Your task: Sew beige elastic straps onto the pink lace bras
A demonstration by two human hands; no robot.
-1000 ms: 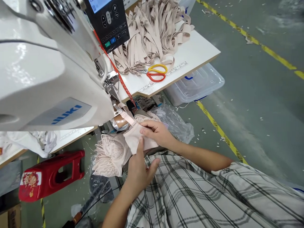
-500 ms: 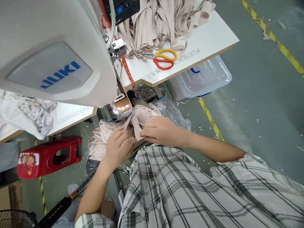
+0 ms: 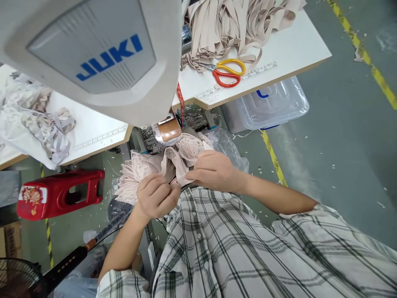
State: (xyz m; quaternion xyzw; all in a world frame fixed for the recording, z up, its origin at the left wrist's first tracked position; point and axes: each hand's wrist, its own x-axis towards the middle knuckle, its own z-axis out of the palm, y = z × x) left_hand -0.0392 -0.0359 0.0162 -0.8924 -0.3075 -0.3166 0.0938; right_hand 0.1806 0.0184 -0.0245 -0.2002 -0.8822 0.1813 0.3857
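Note:
A pale pink lace garment (image 3: pixel 189 147), which looks like a bra, lies bunched in front of the sewing machine head (image 3: pixel 124 78). My left hand (image 3: pixel 157 195) is closed, pinching the edge of its thin band at the lower left. On the other side, my right hand (image 3: pixel 215 170) grips the same band between thumb and fingers. Between both hands the band rises in a folded loop. More pink lace pieces (image 3: pixel 132 171) are piled beside my left hand. The machine's rounded brown-and-clear end (image 3: pixel 167 131) sits just beyond the garment.
Yellow-and-red scissors (image 3: pixel 228 72) and beige elastic strips (image 3: pixel 217 31) lie on the right white table (image 3: pixel 297 54). Lace pieces (image 3: pixel 46 120) cover part of the left table. A clear lidded box (image 3: pixel 279 103), a red plastic stool (image 3: pixel 62 192) and a fan (image 3: pixel 21 275) stand lower down.
My view has shifted, so the machine head appears farther right. The band between my hands now bulges up in a loop; my left hand has curled more tightly. Both hands keep their hold.

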